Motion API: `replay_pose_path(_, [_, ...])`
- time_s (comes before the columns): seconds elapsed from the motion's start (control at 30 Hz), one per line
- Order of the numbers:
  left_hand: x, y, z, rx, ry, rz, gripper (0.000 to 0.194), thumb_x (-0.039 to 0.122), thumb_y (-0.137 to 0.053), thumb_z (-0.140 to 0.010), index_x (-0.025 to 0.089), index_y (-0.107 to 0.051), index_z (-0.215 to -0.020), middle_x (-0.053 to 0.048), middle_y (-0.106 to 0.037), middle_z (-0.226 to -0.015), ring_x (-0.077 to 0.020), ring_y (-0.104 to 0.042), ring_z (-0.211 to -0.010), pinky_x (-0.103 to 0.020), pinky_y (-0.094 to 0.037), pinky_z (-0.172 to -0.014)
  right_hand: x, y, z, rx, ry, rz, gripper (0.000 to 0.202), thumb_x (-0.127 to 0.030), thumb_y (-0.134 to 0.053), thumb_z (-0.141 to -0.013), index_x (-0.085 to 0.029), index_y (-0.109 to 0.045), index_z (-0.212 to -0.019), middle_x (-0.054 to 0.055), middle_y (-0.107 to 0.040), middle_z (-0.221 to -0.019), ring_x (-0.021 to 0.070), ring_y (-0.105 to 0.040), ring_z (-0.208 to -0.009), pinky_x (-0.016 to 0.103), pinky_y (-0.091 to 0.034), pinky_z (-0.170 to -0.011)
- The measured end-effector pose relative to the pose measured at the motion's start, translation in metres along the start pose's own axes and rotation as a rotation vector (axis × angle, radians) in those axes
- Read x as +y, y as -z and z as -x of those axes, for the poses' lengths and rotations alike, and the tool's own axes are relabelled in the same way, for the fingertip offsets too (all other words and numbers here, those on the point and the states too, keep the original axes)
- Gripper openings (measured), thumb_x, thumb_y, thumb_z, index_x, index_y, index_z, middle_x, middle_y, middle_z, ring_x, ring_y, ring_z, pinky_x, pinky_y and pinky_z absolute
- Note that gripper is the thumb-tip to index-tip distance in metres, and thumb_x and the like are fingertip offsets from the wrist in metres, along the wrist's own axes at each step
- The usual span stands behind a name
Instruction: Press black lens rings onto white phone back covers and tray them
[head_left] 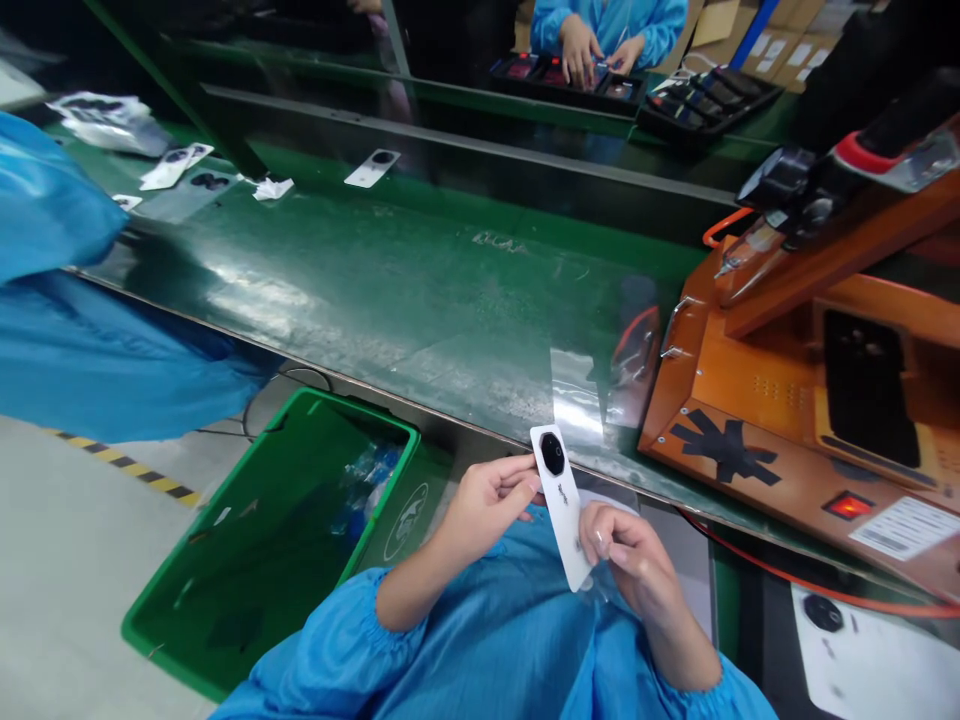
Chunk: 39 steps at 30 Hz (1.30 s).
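A white phone back cover with a round black camera area near its upper end is held tilted over my lap, in front of the bench edge. My left hand grips its left edge near the top between thumb and fingers. Close to the cover's lower right edge, my right hand is closed with thumb and fingertips pinched together. What the pinch holds is too small to make out; something clear shows just below it. A clear plastic sheet lies on the bench beyond the cover.
An orange press machine stands on the green bench at right. A green bin sits below at left. Another white cover lies at the back. A blue sleeve is at left; a co-worker's hands work across the bench.
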<state>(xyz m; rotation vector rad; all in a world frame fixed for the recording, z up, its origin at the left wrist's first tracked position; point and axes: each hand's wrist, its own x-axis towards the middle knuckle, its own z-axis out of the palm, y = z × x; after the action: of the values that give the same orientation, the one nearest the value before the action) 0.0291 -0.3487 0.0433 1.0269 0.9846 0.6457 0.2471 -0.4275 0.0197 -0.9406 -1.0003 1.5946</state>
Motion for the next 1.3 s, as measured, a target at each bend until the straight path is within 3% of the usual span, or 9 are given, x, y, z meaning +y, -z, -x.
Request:
replay_pose_path(0.23, [-0.008, 0.002, -0.003, 0.029, -0.006, 0.007, 0.049, 0.048, -0.068, -0.093, 0.016, -0.071, -0.131, -0.012, -0.079, -0.114, -0.0247, -0.078, -0.091, -0.025, -0.061, -0.064, -0.001, 0.003, -0.001, -0.030, 0.019, 0.137, 0.032, -0.049, -0.059, -0.096, -0.023, -0.058, -0.078, 0.002, -0.053, -0.076, 0.0208, -0.045, -0.071, 0.036, -0.031, -0.066])
replay_pose_path(0.37, [-0.016, 0.006, -0.005, 0.013, 0.039, 0.032, 0.065, 0.048, -0.075, -0.088, 0.016, -0.061, -0.142, -0.008, -0.081, -0.094, -0.0218, -0.077, -0.079, -0.025, -0.059, -0.061, -0.006, 0.005, -0.009, -0.062, 0.046, 0.322, 0.032, -0.047, -0.058, -0.099, -0.023, -0.056, -0.079, 0.002, -0.052, -0.078, 0.0199, -0.046, -0.073, 0.035, -0.032, -0.068])
replay_pose_path(0.47, [-0.018, 0.006, -0.008, 0.065, 0.012, 0.071, 0.070, 0.048, -0.078, -0.085, 0.016, -0.058, -0.144, -0.004, -0.078, -0.083, -0.0186, -0.074, -0.067, -0.025, -0.058, -0.057, -0.013, 0.001, -0.023, -0.073, 0.053, 0.404, 0.030, -0.045, -0.058, -0.099, -0.023, -0.056, -0.079, 0.001, -0.051, -0.079, 0.0193, -0.046, -0.073, 0.035, -0.032, -0.067])
replay_pose_path(0.6, [-0.009, 0.006, -0.016, 0.145, -0.106, 0.157, 0.062, 0.049, -0.081, -0.083, 0.016, -0.063, -0.132, -0.004, -0.076, -0.085, -0.0190, -0.073, -0.073, -0.025, -0.057, -0.057, -0.016, -0.007, -0.042, -0.066, 0.063, 0.214, 0.031, -0.048, -0.058, -0.097, -0.024, -0.055, -0.078, 0.002, -0.050, -0.077, 0.0207, -0.044, -0.072, 0.036, -0.031, -0.066])
replay_pose_path(0.77, [0.003, 0.007, -0.028, 0.075, -0.136, 0.395, 0.048, 0.049, -0.083, -0.081, 0.017, -0.065, -0.113, -0.006, -0.075, -0.102, -0.0208, -0.071, -0.094, -0.029, -0.057, -0.078, -0.021, -0.018, -0.048, -0.073, 0.110, 0.095, 0.030, -0.047, -0.061, -0.094, -0.024, -0.055, -0.076, 0.001, -0.046, -0.073, 0.0204, -0.040, -0.070, 0.036, -0.027, -0.065])
replay_pose_path(0.9, [0.007, 0.007, -0.034, -0.020, -0.151, 0.479, 0.050, 0.052, -0.081, -0.083, 0.017, -0.065, -0.115, -0.009, -0.076, -0.108, -0.0246, -0.071, -0.103, -0.034, -0.054, -0.090, -0.031, -0.025, -0.046, -0.125, 0.117, -0.044, 0.028, -0.045, -0.060, -0.094, -0.024, -0.055, -0.077, 0.001, -0.047, -0.071, 0.0200, -0.040, -0.068, 0.036, -0.027, -0.063])
replay_pose_path(1.07, [0.014, 0.002, -0.036, -0.160, -0.177, 0.567, 0.049, 0.052, -0.082, -0.083, 0.019, -0.065, -0.115, -0.014, -0.071, -0.129, -0.0297, -0.070, -0.112, -0.039, -0.054, -0.092, -0.042, -0.033, -0.046, -0.139, 0.136, -0.200, 0.025, -0.044, -0.060, -0.091, -0.023, -0.055, -0.077, 0.000, -0.044, -0.068, 0.0189, -0.038, -0.063, 0.036, -0.025, -0.061])
replay_pose_path(1.3, [0.010, -0.002, -0.035, -0.114, -0.236, 0.598, 0.052, 0.050, -0.091, -0.074, 0.019, -0.067, -0.110, -0.012, -0.070, -0.129, -0.0283, -0.068, -0.115, -0.038, -0.051, -0.097, -0.041, -0.032, -0.047, -0.127, 0.131, -0.249, 0.023, -0.040, -0.059, -0.090, -0.023, -0.055, -0.076, 0.000, -0.042, -0.067, 0.0191, -0.036, -0.063, 0.036, -0.024, -0.061])
